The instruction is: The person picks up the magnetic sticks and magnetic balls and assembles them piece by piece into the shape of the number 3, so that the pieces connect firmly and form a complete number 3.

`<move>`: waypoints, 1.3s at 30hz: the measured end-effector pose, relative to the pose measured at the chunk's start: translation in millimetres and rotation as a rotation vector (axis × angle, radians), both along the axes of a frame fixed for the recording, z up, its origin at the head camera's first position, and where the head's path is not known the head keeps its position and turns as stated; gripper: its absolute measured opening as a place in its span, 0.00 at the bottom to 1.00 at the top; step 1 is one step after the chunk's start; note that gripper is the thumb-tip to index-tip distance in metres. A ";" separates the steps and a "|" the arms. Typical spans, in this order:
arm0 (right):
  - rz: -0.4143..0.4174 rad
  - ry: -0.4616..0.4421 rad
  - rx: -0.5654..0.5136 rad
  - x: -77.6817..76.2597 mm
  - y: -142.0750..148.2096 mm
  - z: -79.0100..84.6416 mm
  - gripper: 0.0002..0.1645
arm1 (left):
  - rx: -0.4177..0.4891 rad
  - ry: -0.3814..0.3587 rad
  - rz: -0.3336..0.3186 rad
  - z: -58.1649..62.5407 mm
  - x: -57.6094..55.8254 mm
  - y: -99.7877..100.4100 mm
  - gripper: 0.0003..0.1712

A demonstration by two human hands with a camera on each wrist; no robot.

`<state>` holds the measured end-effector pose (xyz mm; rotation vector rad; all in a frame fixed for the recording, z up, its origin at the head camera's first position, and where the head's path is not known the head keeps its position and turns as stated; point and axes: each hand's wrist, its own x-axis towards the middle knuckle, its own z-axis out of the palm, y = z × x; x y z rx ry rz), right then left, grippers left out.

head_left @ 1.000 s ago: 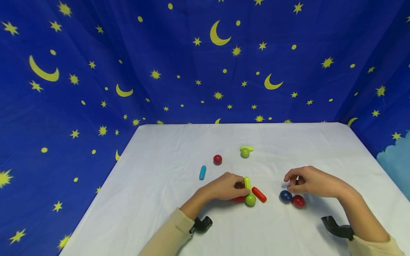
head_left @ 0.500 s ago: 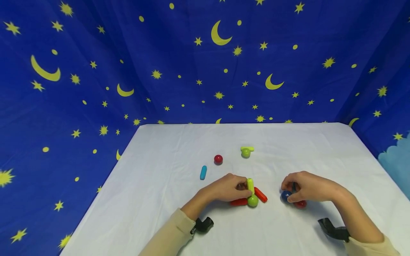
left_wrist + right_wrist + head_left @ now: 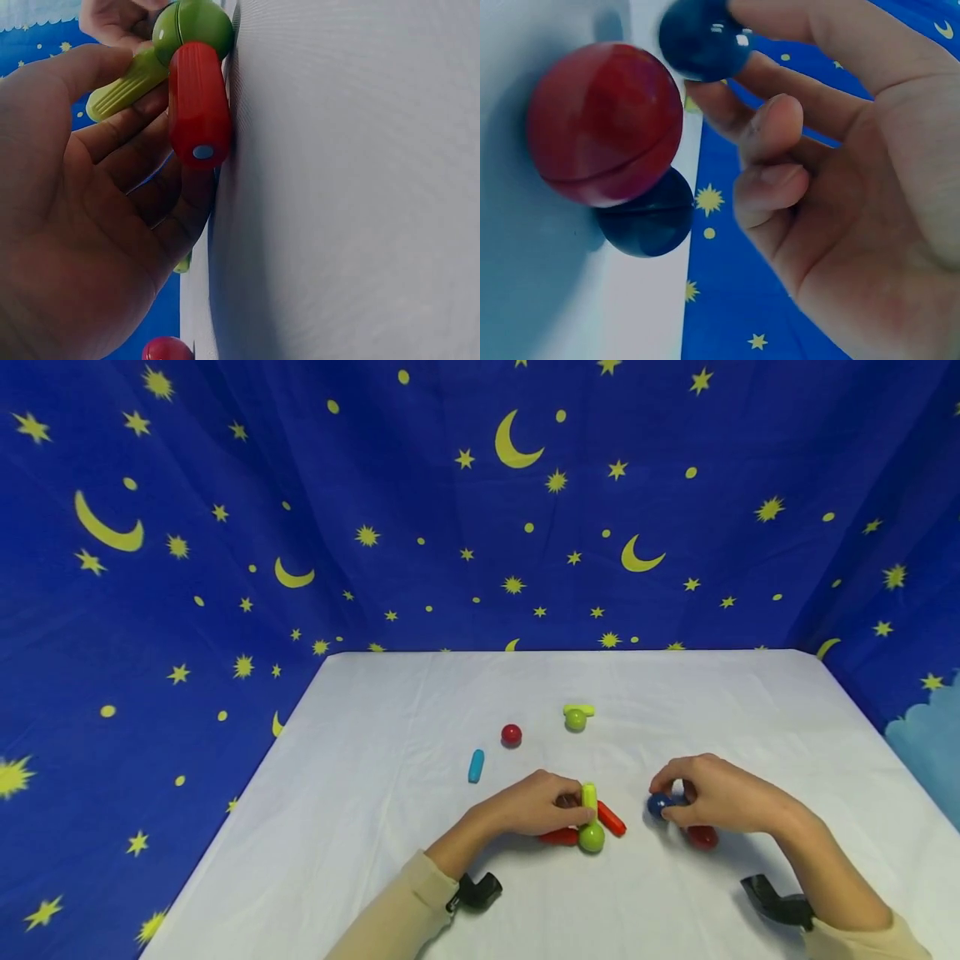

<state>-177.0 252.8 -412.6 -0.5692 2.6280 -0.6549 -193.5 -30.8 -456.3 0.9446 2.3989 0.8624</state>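
My left hand (image 3: 536, 802) pinches a yellow-green rod (image 3: 589, 797) between thumb and fingers. One end of the rod meets a green ball (image 3: 592, 837) low over the white tabletop. In the left wrist view a ribbed red rod (image 3: 199, 109), with a small pale spot in its end, reaches from that same green ball. Another red rod (image 3: 611, 818) lies on the ball's right side. My right hand (image 3: 723, 793) pinches a glossy blue ball (image 3: 705, 39) by thumb and fingertips. Just below that hand a larger-looking red ball (image 3: 605, 124) sits, with a second dark blue ball (image 3: 646, 214) partly behind it.
Farther back on the white table (image 3: 390, 718) are a red ball (image 3: 512, 735), a short blue rod (image 3: 476, 766) and a green ball (image 3: 576, 720) against a yellow-green rod (image 3: 579, 709). A blue star-patterned cloth (image 3: 420, 485) surrounds the table's back and sides.
My right hand has come down onto the blue ball, pinched it and shifted it slightly left, away from the red ball. My left hand keeps its hold, barely moving.
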 end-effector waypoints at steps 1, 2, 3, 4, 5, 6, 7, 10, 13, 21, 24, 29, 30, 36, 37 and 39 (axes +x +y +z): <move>0.001 0.024 -0.013 -0.1 0.3 -0.3 0.19 | -0.003 -0.001 -0.002 0.4 0.3 0.3 0.11; 0.010 0.046 -0.035 -0.1 0.5 -0.7 0.19 | -0.006 0.002 -0.004 0.9 0.6 0.6 0.11; 0.013 0.069 -0.048 -0.1 0.4 -1.6 0.19 | -0.006 0.003 -0.006 0.8 0.6 0.7 0.11; 0.009 0.090 -0.059 -0.1 -0.1 -2.6 0.18 | -0.007 0.006 -0.006 0.9 0.7 0.9 0.11; 0.001 0.107 -0.076 0.2 -0.9 -3.4 0.18 | -0.008 0.010 -0.007 1.0 0.8 1.0 0.11; -0.001 0.132 -0.090 0.4 -2.0 -4.3 0.18 | -0.009 0.013 -0.009 1.0 0.8 1.1 0.11; -0.011 0.160 -0.104 0.7 -3.7 -5.3 0.18 | -0.008 0.017 -0.012 1.0 0.8 1.2 0.11; -0.053 0.261 -0.156 1.3 -10.7 -8.6 0.18 | -0.013 0.022 -0.020 0.6 0.8 1.2 0.11; -0.087 0.351 -0.214 2.0 -18.6 -11.7 0.18 | -0.019 0.029 -0.026 0.0 0.7 1.4 0.12; -0.147 0.345 -0.290 3.7 -33.9 -18.0 0.18 | -0.017 0.043 -0.032 -1.0 0.2 2.1 0.13; -0.157 0.332 -0.295 4.7 -37.6 -18.7 0.19 | -0.020 0.046 -0.031 -1.0 0.4 2.6 0.12; -0.170 0.309 -0.330 7.7 -45.1 -19.9 0.19 | -0.020 0.040 -0.030 -1.9 0.5 2.9 0.12; -0.172 0.305 -0.335 8.3 -46.8 -20.5 0.19 | -0.020 0.041 -0.030 -2.3 0.4 2.9 0.12; -0.185 0.290 -0.353 11.5 -56.9 -21.8 0.20 | -0.011 0.043 -0.042 -3.3 0.1 3.4 0.11; -0.188 0.288 -0.356 12.1 -58.1 -21.5 0.20 | -0.009 0.044 -0.045 -3.2 0.1 3.5 0.11; -0.189 0.281 -0.361 12.9 -60.1 -21.1 0.19 | -0.008 0.046 -0.048 -2.9 0.0 3.5 0.11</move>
